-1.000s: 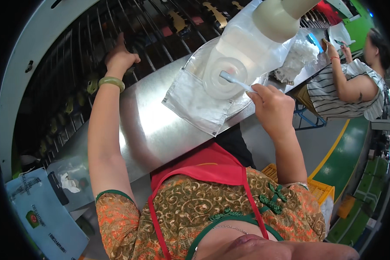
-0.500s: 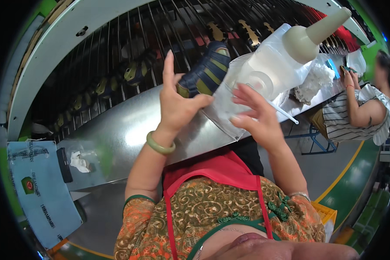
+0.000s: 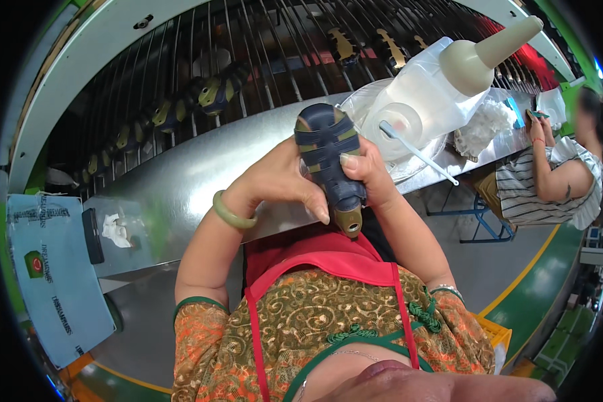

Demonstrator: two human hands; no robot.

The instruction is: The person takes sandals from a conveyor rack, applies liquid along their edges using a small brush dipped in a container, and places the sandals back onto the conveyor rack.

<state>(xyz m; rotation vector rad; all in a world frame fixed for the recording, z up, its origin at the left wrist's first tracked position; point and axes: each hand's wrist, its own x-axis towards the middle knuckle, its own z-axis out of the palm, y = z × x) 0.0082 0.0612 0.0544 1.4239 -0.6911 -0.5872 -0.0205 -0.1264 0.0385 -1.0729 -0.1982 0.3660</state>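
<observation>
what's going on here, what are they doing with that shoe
A person is holding a dark blue and olive sandal over the near side of a metal table. The right hand grips it, thumb on the straps, while the left hand is at its other side. To the right, a white brush rests across a round dish by a big translucent bottle. Another person in a striped top sits farther right.

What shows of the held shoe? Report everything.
The shoe has navy straps over olive panels, leather-like in look, a broad rounded far end and a narrow olive near end with a round hole. Strapped side up, it is held above the near edge of the table: the right hand grips its right side, the left hand is at its left.
</observation>
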